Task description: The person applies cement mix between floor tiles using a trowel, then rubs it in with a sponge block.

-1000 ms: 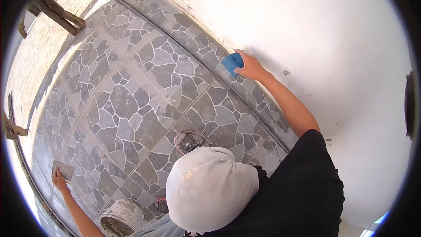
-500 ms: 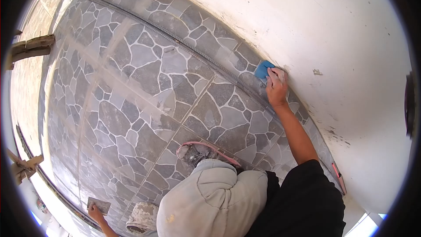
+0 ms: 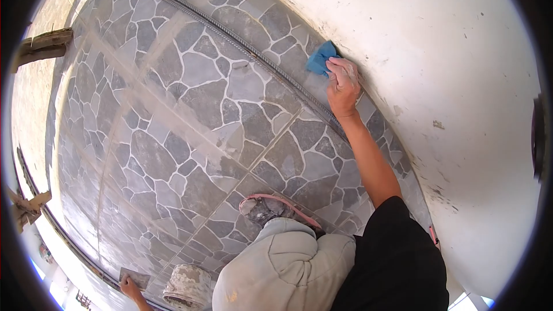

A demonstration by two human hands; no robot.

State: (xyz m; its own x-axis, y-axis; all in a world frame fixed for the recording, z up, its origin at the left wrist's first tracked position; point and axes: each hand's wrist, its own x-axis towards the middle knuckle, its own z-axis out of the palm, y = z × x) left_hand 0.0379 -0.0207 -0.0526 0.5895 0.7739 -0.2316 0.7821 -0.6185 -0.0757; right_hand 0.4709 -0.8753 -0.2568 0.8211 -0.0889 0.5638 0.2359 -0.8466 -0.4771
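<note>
My right hand [image 3: 344, 87] is closed on a blue cloth-like piece [image 3: 322, 59], which lies against the stone-patterned floor [image 3: 201, 103] right beside the foot of the white wall [image 3: 449, 69]. At the lower left my left hand [image 3: 131, 288] grips a flat grey metal trowel [image 3: 136, 279], held low over the floor. A bucket [image 3: 188, 283] crusted with dried material stands just right of that hand.
Long ribbed steel bars [image 3: 253, 55] run across the floor near the wall. My shoe [image 3: 273, 209] with a pink edge is below the middle. Wooden pieces [image 3: 46, 45] jut in at the left. A red tool [image 3: 434, 235] leans by the wall.
My right hand and the blue piece have moved up and left along the wall's foot. The view has shifted a little; the left hand still holds the trowel.
</note>
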